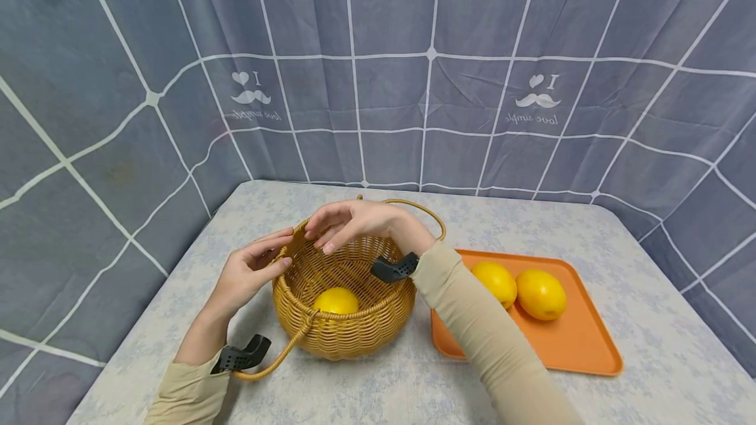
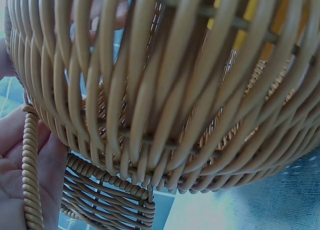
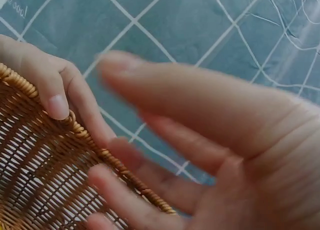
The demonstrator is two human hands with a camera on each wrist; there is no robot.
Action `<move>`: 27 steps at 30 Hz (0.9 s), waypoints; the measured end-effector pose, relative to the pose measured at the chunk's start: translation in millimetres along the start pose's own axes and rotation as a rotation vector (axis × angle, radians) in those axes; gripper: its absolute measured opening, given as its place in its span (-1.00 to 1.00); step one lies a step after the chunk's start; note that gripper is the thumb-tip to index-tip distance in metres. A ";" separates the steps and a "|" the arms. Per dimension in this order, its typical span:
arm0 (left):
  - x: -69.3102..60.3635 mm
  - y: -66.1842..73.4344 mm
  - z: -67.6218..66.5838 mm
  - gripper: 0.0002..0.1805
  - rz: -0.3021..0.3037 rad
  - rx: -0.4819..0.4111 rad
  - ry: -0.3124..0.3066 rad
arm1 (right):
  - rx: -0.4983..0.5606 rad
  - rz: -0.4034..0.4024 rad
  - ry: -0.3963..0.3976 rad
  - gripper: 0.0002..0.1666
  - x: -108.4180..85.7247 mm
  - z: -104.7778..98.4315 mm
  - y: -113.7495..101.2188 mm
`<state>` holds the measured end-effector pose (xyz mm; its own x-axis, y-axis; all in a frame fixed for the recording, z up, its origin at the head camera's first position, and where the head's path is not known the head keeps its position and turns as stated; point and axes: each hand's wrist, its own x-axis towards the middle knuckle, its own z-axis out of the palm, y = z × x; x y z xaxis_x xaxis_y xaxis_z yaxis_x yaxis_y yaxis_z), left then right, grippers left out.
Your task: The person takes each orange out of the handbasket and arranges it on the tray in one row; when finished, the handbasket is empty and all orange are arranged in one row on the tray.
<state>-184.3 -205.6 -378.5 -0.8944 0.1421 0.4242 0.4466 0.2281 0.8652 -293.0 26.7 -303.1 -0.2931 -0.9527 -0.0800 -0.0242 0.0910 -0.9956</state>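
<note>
A round wicker basket [image 1: 354,340] stands left of centre with a yellow lemon [image 1: 336,301] inside. At its left rim, my left hand [image 1: 251,274] grips the edge; in the right wrist view the thumb [image 3: 58,107] lies over the inner side and the other fingers are outside. My right hand [image 1: 360,222] is over the far part of the basket, fingers loosely bent, with nothing held. Close up in the left wrist view, the woven wall [image 2: 150,90] fills most of the frame, with yellow showing through its gaps.
To the right lies an orange tray [image 1: 581,346] carrying two lemons [image 1: 540,294], partly behind my right forearm. One basket handle [image 1: 277,363] hangs out toward the near left; the other handle [image 1: 422,205] sticks out at the back right. A grey checked curtain [image 1: 390,90] rises behind the table.
</note>
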 end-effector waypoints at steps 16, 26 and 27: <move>-0.9 1.4 0.0 -0.59 -0.009 0.020 -0.011 | -0.193 0.130 -0.106 -0.46 14.7 3.4 22.6; 0.9 0.1 1.1 -0.60 -0.018 0.012 -0.005 | -0.355 0.161 -0.298 -0.21 19.0 5.8 33.2; 0.9 0.3 1.3 -0.60 -0.018 0.009 -0.005 | -0.372 0.162 -0.305 -0.21 19.4 6.1 33.5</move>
<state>-185.0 -204.2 -378.3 -0.9023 0.1426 0.4069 0.4303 0.2395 0.8703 -293.7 9.5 -338.3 -0.0304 -0.9540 -0.2984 -0.3564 0.2893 -0.8884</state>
